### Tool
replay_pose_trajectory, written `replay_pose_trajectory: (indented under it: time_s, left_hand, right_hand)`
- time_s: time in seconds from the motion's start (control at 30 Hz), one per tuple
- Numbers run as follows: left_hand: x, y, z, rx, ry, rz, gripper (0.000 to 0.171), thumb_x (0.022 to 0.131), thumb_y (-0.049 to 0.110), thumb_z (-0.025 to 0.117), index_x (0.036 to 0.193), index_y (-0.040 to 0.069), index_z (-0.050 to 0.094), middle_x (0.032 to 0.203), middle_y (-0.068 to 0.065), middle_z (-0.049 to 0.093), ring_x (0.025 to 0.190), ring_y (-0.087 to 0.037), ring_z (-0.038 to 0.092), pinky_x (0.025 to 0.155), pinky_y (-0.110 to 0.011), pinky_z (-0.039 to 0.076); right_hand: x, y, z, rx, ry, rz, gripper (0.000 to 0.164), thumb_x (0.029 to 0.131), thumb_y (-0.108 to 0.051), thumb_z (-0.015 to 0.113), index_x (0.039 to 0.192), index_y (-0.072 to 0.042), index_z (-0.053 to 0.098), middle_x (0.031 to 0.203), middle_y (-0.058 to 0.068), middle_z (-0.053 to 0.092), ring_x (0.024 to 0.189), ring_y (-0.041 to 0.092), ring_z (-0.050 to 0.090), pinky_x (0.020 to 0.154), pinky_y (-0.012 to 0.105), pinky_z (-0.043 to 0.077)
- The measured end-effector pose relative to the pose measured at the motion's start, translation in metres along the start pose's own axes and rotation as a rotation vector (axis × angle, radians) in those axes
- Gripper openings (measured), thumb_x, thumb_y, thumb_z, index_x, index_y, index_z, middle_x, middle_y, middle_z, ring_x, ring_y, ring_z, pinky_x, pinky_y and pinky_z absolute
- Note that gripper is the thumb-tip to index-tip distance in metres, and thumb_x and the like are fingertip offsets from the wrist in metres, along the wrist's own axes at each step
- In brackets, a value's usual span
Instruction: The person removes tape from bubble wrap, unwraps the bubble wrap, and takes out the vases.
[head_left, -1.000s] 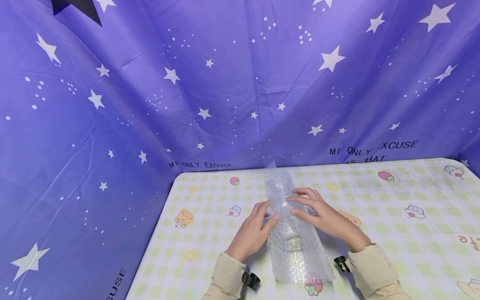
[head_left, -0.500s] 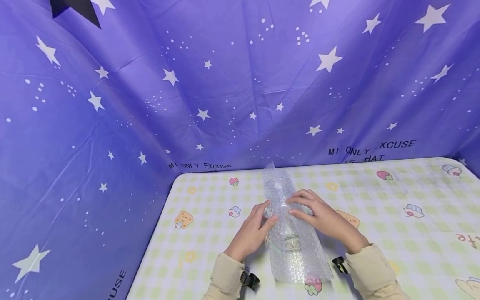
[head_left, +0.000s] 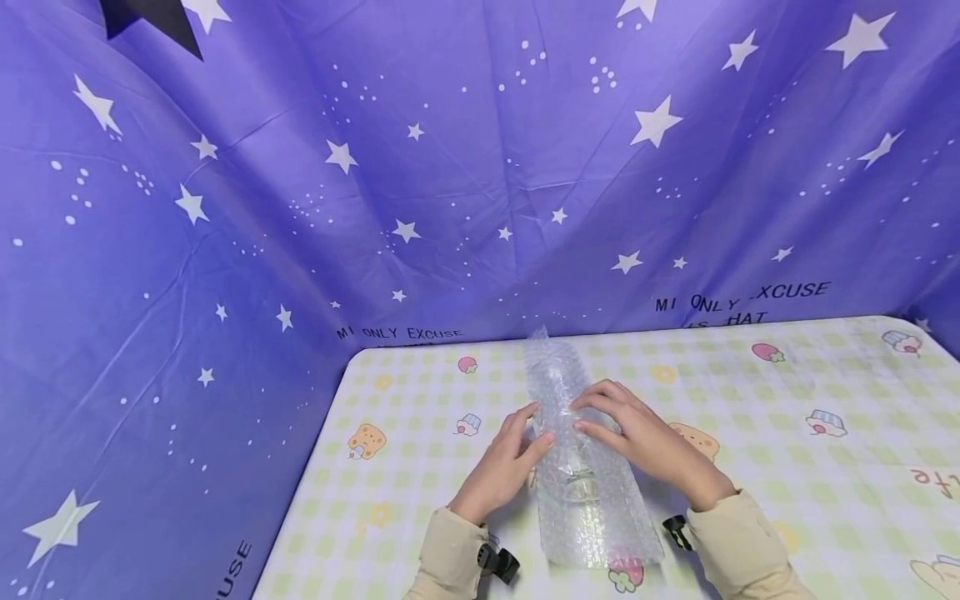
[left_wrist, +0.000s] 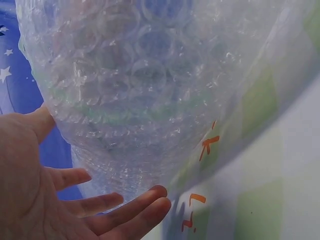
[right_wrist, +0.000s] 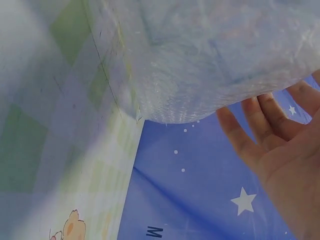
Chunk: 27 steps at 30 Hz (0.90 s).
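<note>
Two beige sleeves [head_left: 738, 542] come in from the near edge, with a small black clip-like device [head_left: 498, 562] under the left wrist and another black one [head_left: 677, 532] by the right. Just beyond them, at the near middle of the table, lies the wide end of a long, clear bubble-wrap bundle [head_left: 600, 537], partly over a printed pink strawberry [head_left: 626, 577]; the bundle runs away from the person and narrows toward the far side. Inside it shows something rounded with greenish lines, though the wrap blurs it too much to say what it is. The left hand [head_left: 498, 467] touches the bundle's left side, fingers spread and only slightly bent, the thumb apart from them. The right hand [head_left: 652, 437] reaches in from the right, its fingers loosely bent and parted, fingertips resting on the top of the wrap. Left of the bundle, a printed orange toast slice [head_left: 367, 442] decorates the table's green-and-white checked cover [head_left: 322, 517]; to the right is a printed blue-and-white cupcake [head_left: 827, 422]. Behind the far edge hangs a purple-blue curtain [head_left: 450, 167] with white stars and black lettering.
</note>
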<state>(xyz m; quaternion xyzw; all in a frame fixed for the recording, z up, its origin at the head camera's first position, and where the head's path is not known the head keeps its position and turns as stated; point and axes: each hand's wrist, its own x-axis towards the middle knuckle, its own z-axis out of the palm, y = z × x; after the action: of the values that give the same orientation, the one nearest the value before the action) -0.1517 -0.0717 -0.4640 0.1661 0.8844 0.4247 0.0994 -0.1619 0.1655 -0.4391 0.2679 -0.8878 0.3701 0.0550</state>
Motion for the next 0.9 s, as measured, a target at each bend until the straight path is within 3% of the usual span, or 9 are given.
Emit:
replay_pose_trajectory:
  time_s: [0.5, 0.9]
  left_hand:
    - [-0.0016, -0.0007, 0.0002, -0.011, -0.007, -0.021, 0.070, 0.100, 0.064, 0.035, 0.158, 0.027, 0.024, 0.157, -0.001, 0.034, 0.124, -0.025, 0.056, 0.102, -0.051, 0.048]
    - [-0.0004, -0.0020, -0.0003, 0.038, 0.032, 0.033, 0.071, 0.101, 0.063, 0.032, 0.157, 0.020, 0.028, 0.157, -0.002, 0.037, 0.127, -0.027, 0.055, 0.107, -0.047, 0.046]
  right_hand:
    - [-0.0006, -0.0019, 0.0022, -0.006, 0.003, -0.018, 0.022, 0.102, -0.032, 0.057, 0.118, -0.021, 0.065, 0.124, -0.006, 0.052, 0.117, 0.016, 0.054, 0.094, 0.043, 0.053]
    - [0.0001, -0.0037, 0.0052, 0.006, 0.004, -0.032, 0.032, 0.103, -0.033, 0.053, 0.133, -0.023, 0.060, 0.129, -0.007, 0.053, 0.124, 0.016, 0.051, 0.102, 0.047, 0.049]
